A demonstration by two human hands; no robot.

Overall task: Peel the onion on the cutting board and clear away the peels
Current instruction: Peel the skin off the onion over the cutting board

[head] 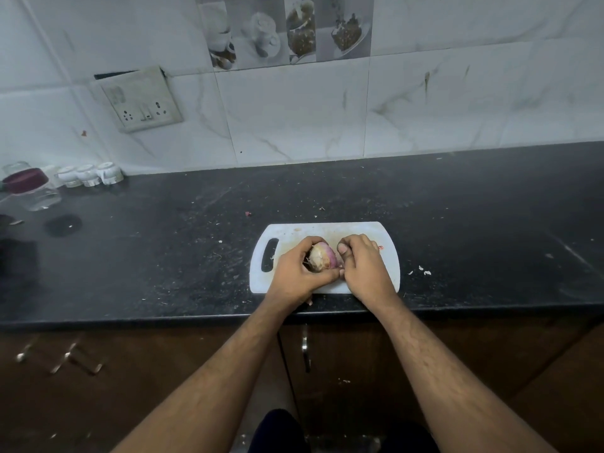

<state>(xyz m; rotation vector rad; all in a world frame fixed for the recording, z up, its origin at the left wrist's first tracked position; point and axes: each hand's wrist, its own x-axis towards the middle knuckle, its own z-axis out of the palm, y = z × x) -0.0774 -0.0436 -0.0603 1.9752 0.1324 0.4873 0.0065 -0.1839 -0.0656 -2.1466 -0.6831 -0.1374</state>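
Observation:
A purple onion (323, 258) with a pale, rooty end is held just above a white cutting board (330, 229) near the counter's front edge. My left hand (299, 273) grips the onion from the left, fingers curled over its top. My right hand (362, 266) is against the onion's right side, thumb pressing on the skin and fingers curled behind it. A small pink peel scrap (379, 247) shows on the board beside my right hand. The underside of the onion is hidden by my hands.
The black counter (457, 223) carries small white scraps (423, 271) to the right of the board. White cups (90, 174) and a glass jar with a maroon lid (27, 186) stand at the far left by the tiled wall. Cabinet doors with handles (305, 348) lie below.

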